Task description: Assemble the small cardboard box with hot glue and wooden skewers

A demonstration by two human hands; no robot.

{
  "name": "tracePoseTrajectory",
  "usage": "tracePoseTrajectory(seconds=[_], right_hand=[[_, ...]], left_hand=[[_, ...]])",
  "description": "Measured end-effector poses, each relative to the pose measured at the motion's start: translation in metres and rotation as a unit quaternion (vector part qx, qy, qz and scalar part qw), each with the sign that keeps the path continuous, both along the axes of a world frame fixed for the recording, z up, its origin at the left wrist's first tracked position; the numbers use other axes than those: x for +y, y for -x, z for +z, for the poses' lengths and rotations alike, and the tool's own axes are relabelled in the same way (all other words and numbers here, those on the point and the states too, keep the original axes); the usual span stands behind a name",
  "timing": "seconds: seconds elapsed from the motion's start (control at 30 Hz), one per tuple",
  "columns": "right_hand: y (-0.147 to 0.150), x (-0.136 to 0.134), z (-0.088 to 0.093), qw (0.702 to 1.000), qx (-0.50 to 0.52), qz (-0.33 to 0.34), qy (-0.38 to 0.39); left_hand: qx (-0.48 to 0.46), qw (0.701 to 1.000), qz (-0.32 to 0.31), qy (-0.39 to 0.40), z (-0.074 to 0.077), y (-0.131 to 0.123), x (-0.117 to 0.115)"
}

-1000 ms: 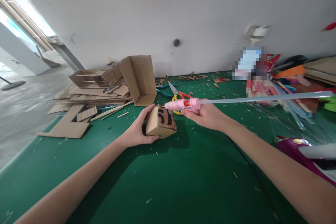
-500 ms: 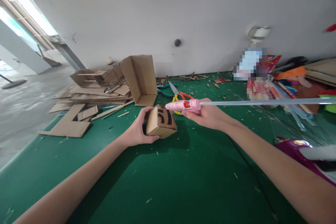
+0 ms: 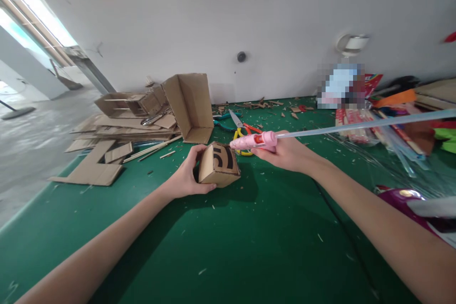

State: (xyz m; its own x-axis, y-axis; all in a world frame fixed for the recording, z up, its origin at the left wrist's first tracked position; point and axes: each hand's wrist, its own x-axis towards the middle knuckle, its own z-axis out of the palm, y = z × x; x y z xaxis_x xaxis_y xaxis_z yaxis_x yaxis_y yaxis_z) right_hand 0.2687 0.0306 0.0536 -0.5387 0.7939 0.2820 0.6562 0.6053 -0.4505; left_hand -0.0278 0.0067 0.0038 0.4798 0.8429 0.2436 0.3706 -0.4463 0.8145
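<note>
Under the fingers of the left hand [image 3: 183, 175] and the right hand [image 3: 288, 153], the green table [image 3: 228, 251] is spreading broadly toward the person, its left edge slanting well apart from the left fingers. Beyond and left of those fingers, L-shaped cardboard [image 3: 93, 167] is lying flat; nearer them, an angled cardboard piece [image 3: 199, 99] is standing upright. The left fingers and thumb are clamping a small cardboard box [image 3: 223, 164], its black-marked face showing. The right fingers, mostly hidden, are closing around a pink glue gun [image 3: 253, 141]; its nozzle is pointing at the box's top edge, any contact being too small to make out. Behind it, a clear glue stick [image 3: 409, 118] is running past the right fingers and getting cut off at the picture's edge. Beyond the right fingertips, a yellow-handled tool [image 3: 245, 154] is lying partly hidden by the gun.
</note>
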Motion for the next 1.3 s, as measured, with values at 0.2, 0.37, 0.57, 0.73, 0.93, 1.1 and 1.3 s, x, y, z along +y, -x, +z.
tracePoseTrajectory(seconds=[0.2,0.37,0.57,0.73,0.93,1.1,1.3], right_hand=[[-0.005,0.001,0.005,0.999,-0.033,-0.013,0.019],[-0.010,0.004,0.004,0.999,-0.020,-0.020,0.032],[-0.016,0.006,0.002,0.999,0.013,-0.011,0.033],[-0.014,0.003,0.010,0.998,0.021,0.015,0.057],[-0.016,0.002,0.015,0.998,0.023,0.011,0.062],[-0.022,0.002,0.023,0.997,0.045,-0.030,0.052],[-0.024,0.006,0.024,0.989,0.111,-0.057,0.077]], left_hand=[[0.004,1.000,0.001,0.007,-0.003,0.002,0.001],[0.005,1.000,-0.004,0.006,-0.004,0.003,0.002],[0.000,1.000,-0.006,0.005,-0.004,0.002,0.001],[0.002,1.000,-0.001,0.008,-0.005,0.003,0.001],[-0.002,1.000,-0.019,0.005,-0.004,0.003,0.001],[-0.003,1.000,-0.028,-0.007,-0.005,0.002,0.001],[-0.016,0.999,-0.020,-0.019,-0.005,0.001,0.001]])
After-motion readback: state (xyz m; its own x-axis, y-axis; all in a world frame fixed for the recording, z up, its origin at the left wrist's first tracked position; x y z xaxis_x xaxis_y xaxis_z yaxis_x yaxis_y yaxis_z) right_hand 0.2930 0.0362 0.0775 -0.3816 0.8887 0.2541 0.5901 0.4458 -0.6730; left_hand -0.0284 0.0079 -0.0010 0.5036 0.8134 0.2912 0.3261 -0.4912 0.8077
